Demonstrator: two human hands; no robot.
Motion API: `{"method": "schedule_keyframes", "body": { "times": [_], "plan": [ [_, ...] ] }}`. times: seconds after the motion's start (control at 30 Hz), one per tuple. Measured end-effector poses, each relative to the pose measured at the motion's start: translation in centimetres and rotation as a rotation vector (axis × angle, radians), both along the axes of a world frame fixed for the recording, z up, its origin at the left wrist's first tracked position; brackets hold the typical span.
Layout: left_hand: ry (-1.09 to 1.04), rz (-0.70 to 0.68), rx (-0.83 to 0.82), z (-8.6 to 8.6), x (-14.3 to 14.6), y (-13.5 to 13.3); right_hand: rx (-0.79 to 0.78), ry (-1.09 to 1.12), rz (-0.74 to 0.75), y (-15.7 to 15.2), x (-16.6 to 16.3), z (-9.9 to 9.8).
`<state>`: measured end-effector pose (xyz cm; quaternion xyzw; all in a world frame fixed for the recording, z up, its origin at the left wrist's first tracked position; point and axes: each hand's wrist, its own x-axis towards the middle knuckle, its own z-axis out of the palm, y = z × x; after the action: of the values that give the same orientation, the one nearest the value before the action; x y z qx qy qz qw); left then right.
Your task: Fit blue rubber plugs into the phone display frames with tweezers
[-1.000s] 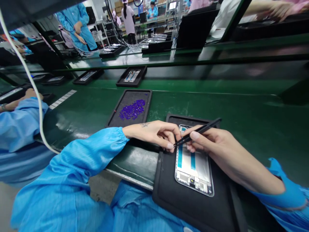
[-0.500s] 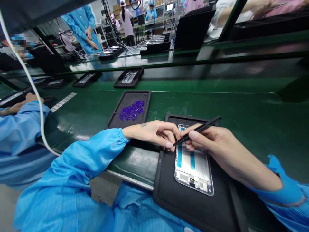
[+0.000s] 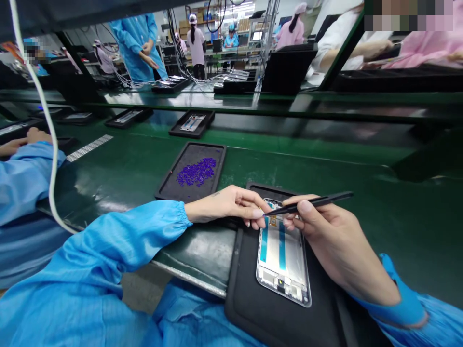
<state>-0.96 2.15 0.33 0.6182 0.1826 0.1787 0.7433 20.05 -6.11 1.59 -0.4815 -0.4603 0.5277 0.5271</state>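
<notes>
In my right hand (image 3: 331, 231) I hold black tweezers (image 3: 325, 199), their tips pointing left. The fingers of my left hand (image 3: 235, 203) are pinched together right at those tips; whatever small thing is between them is too small to make out. Beneath both hands lies a phone frame (image 3: 293, 255), silver with blue strips, its upper end partly covered by my fingers. It rests on a black foam tray (image 3: 249, 294) at the bench's front edge. Beyond my left wrist, small purple-blue pieces (image 3: 197, 172) lie heaped in a dark shallow tray (image 3: 170, 185).
Farther back on the green bench (image 3: 137, 159) sit black trays with phone frames, one being a tray (image 3: 191, 124). A white cable (image 3: 50, 130) hangs at left. A co-worker's blue sleeve (image 3: 25, 166) is beside a pale strip (image 3: 90, 147). A raised shelf runs behind.
The tweezers have tilted flatter, their tips still at my left fingers. Both hands have shifted slightly, uncovering more of the frame's upper part. The whole view has tipped a little upward.
</notes>
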Motion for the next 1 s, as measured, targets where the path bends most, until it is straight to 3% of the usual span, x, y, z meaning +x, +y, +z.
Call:
{"method": "schedule_keyframes", "body": {
  "times": [0.6, 1.0],
  "plan": [
    [0.01, 0.012, -0.091, -0.18, 0.04, -0.26, 0.05, -0.112, -0.051, 0.33, 0.5, -0.45],
    [0.037, 0.025, -0.067, -0.24, 0.16, -0.34, 0.135, -0.247, -0.044, 0.31, 0.73, -0.76]
  ]
}}
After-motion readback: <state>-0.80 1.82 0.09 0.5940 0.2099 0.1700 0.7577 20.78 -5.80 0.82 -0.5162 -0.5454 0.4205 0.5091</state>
